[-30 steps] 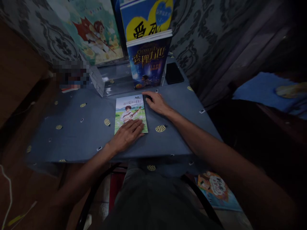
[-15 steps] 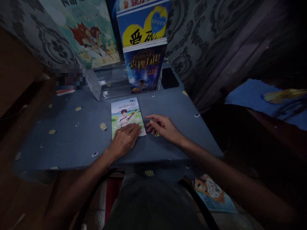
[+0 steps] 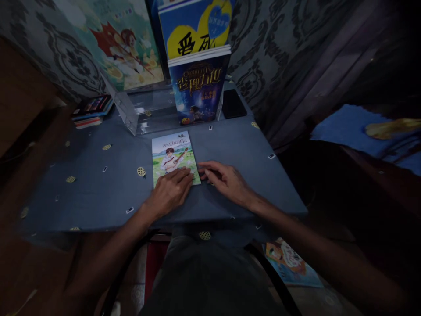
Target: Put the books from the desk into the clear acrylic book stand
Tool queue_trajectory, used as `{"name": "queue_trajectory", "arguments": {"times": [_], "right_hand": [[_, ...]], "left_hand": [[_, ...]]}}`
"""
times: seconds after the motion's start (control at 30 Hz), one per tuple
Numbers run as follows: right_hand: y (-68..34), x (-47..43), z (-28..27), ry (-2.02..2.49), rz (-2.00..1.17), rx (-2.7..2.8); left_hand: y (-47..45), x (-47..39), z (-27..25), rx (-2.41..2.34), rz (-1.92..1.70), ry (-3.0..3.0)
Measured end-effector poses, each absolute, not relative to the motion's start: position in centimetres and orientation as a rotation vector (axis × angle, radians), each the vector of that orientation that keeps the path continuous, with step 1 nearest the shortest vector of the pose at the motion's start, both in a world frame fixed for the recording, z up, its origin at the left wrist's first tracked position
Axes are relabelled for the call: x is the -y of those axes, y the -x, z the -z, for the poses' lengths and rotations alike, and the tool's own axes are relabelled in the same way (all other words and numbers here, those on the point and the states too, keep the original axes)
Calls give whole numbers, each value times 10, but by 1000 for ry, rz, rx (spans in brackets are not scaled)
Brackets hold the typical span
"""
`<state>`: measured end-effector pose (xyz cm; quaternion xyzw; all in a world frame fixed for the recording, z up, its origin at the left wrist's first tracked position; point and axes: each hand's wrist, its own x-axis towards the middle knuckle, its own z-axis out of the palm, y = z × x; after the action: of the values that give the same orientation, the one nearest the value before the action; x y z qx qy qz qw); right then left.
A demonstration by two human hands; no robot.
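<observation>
A thin booklet (image 3: 174, 157) with a guitar player on its cover lies flat near the middle of the frame, on a counter (image 3: 98, 184) covered with a blue cloth dotted with small yellow marks. The left hand (image 3: 169, 193) lies flat with fingers stretched out, pressing on the booklet's lower right corner without gripping it. The right hand (image 3: 226, 181) rests on the cloth just right of the booklet, fingers loosely curled and spread, their tips at the booklet's right edge; it holds nothing, and whether the tips touch the edge cannot be told. Just above the booklet, a clear plastic stand (image 3: 141, 112) sits on the counter, and a dark blue book (image 3: 196, 90) with gold lettering stands upright in it, with a blue and yellow book (image 3: 194, 26) rising behind. A large cartoon poster (image 3: 121, 44) leans against the patterned wall at upper left. A black phone (image 3: 233, 104) lies flat to the right of the upright books. A small stack of books (image 3: 90, 109) sits at the counter's far left edge. At lower right, beneath the counter's edge, a colourful picture book (image 3: 289, 263) lies on the floor.
</observation>
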<state>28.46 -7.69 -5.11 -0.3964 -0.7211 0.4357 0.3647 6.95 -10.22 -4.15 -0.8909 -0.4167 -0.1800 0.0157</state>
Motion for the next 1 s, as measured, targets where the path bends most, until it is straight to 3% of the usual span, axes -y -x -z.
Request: {"name": "queue_trajectory", "arguments": {"times": [0.17, 0.4, 0.63, 0.87, 1.0], "right_hand": [[-280, 94, 50, 910, -732, 2157], [-278, 99, 42, 882, -652, 2287], [-227, 118, 34, 712, -830, 2422], [-198, 109, 35, 251, -972, 2644], [-233, 78, 34, 622, -1131, 2330]], "left_hand": [[-68, 105, 45, 1248, 608, 2776], [-58, 90, 37, 1338, 653, 2744], [-54, 51, 14, 1750, 291, 2551], [-80, 46, -4, 1747, -158, 2529], [-85, 48, -1, 1756, -233, 2501]]}}
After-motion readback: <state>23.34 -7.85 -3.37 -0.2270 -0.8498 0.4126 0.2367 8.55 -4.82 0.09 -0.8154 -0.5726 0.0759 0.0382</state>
